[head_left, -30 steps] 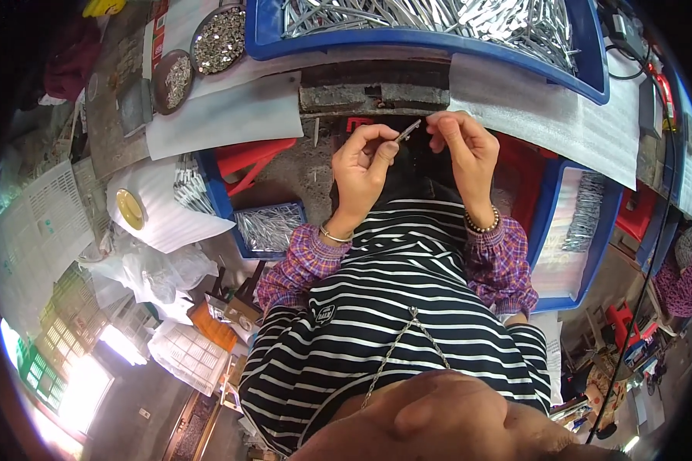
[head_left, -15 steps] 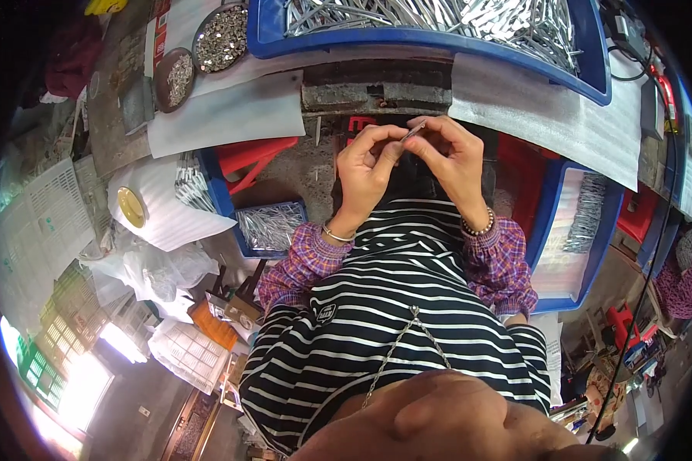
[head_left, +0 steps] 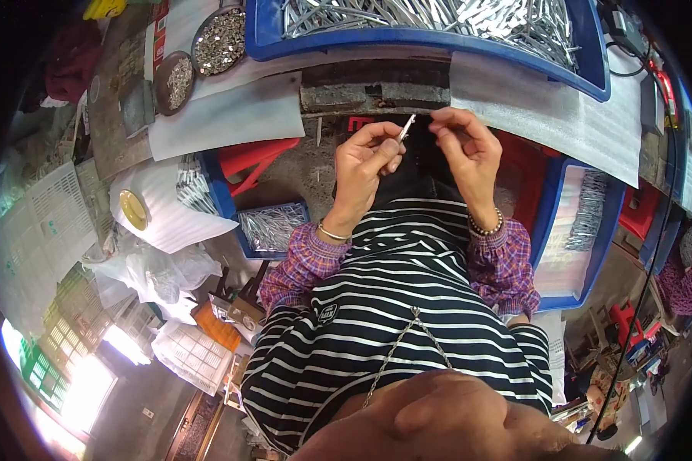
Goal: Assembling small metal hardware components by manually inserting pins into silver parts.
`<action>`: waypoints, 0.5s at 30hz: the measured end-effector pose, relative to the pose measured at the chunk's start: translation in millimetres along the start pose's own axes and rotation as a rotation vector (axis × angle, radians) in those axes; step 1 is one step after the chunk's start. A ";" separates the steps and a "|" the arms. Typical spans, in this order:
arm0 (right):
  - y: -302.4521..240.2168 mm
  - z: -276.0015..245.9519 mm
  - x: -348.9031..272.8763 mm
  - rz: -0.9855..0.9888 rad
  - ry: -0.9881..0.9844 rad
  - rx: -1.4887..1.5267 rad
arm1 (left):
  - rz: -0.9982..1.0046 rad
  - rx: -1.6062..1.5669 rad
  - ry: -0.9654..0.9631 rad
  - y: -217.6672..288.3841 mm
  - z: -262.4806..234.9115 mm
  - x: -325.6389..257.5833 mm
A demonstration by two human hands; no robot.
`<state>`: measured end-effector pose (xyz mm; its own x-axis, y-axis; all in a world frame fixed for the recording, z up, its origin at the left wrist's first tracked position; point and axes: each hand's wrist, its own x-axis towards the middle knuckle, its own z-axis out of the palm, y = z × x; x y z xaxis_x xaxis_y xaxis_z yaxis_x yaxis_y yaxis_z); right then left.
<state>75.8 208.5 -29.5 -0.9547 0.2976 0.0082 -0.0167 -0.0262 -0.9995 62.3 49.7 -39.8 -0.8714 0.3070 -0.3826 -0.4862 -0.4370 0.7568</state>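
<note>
My left hand (head_left: pixel 367 157) pinches a slim silver metal piece (head_left: pixel 407 127), shaped like a nail clipper, between thumb and fingers. It points up and slightly right, with a small bump at its far end. My right hand (head_left: pixel 470 150) is just to the right, apart from the piece. Its fingers are curled, with thumb and forefinger tips close together and blurred; anything between them is too small to make out. Both hands are above my lap, near the bench edge. Beyond them, a big blue tray (head_left: pixel 430 48) holds many loose silver metal strips (head_left: pixel 507 31).
Two round dishes of small metal parts, one larger (head_left: pixel 220 42) and one smaller (head_left: pixel 175 83), stand at far left. A small blue bin (head_left: pixel 273 227) of metal pieces is at left. A blue tray (head_left: pixel 559 261) with lined-up pieces is at right. White foam sheets (head_left: pixel 227 115) cover the bench.
My right hand has come away from the metal piece and moved right. My left hand keeps the piece, which now stands more upright.
</note>
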 end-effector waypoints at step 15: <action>0.8 5.7 -3.8 0.294 -0.143 0.078 | 0.295 0.391 -0.012 21.3 -15.9 -0.4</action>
<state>77.7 201.9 -30.1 -0.9539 0.1301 -0.2704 0.2480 -0.1654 -0.9545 51.3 26.8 -32.0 -0.9664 0.2289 -0.1173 -0.1556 -0.1569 0.9753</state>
